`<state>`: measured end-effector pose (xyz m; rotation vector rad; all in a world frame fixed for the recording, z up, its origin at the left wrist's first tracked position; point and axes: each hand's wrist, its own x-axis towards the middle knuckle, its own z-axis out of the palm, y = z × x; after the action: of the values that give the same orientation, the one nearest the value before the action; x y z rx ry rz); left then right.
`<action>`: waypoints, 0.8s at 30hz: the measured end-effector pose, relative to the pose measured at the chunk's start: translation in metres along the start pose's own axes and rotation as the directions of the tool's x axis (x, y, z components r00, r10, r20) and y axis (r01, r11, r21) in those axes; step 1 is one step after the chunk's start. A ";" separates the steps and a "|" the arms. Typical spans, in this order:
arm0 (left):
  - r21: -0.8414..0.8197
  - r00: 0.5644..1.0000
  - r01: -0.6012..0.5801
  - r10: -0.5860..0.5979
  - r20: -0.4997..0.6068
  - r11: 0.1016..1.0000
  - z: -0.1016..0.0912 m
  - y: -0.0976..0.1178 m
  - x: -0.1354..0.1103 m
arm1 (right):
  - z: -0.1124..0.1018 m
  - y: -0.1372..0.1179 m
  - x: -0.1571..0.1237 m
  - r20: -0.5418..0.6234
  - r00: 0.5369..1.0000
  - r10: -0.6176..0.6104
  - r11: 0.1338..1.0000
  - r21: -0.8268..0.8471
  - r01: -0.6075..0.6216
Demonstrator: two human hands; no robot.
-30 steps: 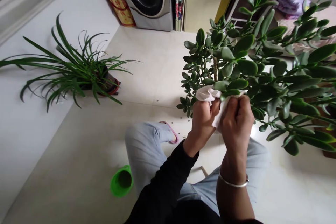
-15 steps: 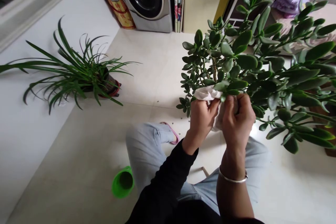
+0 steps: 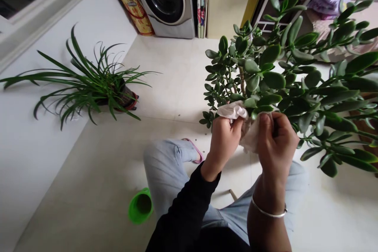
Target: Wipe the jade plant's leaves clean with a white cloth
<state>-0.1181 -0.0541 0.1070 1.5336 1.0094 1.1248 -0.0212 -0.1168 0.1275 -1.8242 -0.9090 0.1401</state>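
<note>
A whitish cloth [image 3: 249, 138] stretches between my two hands, just under the near leaves of a big jade plant [image 3: 273, 80]. My left hand [image 3: 223, 138] is closed on the cloth's left part, a crumpled fold standing out above the fingers. On the right, my right hand [image 3: 277, 141] pinches the other part between thumb and bent fingers. Several thick green leaves lie against the cloth's upper edge. Whether the fingers also touch a leaf or stem is hidden.
A long-leaved potted plant [image 3: 97, 84] stands by the wall at left. A green bucket [image 3: 140, 207] is on the floor beside my left leg. Small dark bits lie on the tiles near a pink slipper [image 3: 198, 152]. At the back stands a washing machine [image 3: 165, 0].
My right hand has moved right and slightly down, away from my left hand. More of the cloth shows between them. The whole view has shifted slightly.
</note>
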 end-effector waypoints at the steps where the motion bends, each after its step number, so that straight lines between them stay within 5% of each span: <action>1: 0.021 1.000 0.002 -0.002 -0.006 1.000 0.000 -0.001 0.000 | -0.001 0.001 0.000 -0.010 1.000 0.010 1.000 -0.001 -0.010; 8: 0.049 0.998 0.008 -0.005 -0.055 0.999 0.001 -0.004 -0.001 | -0.002 0.004 0.000 -0.105 0.992 0.074 0.996 0.060 -0.068; 14: 0.069 0.991 -0.014 0.022 -0.129 0.998 -0.004 -0.009 -0.002 | -0.004 0.001 -0.001 -0.101 0.992 -0.082 0.992 -0.105 0.071; 17: 0.009 0.967 -0.039 0.040 -0.251 0.999 -0.006 -0.018 -0.008 | -0.007 0.006 -0.004 -0.074 0.991 -0.113 0.983 -0.151 0.101; 21: -0.038 0.918 -0.077 0.056 -0.392 0.996 -0.004 -0.031 -0.018 | -0.004 0.014 -0.012 -0.158 0.983 -0.092 0.995 -0.050 0.085; 24: 0.006 0.913 -0.146 0.137 -0.384 0.989 -0.001 -0.029 -0.019 | 0.001 0.017 -0.015 -0.256 0.965 -0.051 0.994 0.078 0.073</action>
<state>-0.1262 -0.0659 0.0755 1.4140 1.1507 1.5783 -0.0229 -0.1284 0.1079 -1.6860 -0.7658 -0.0908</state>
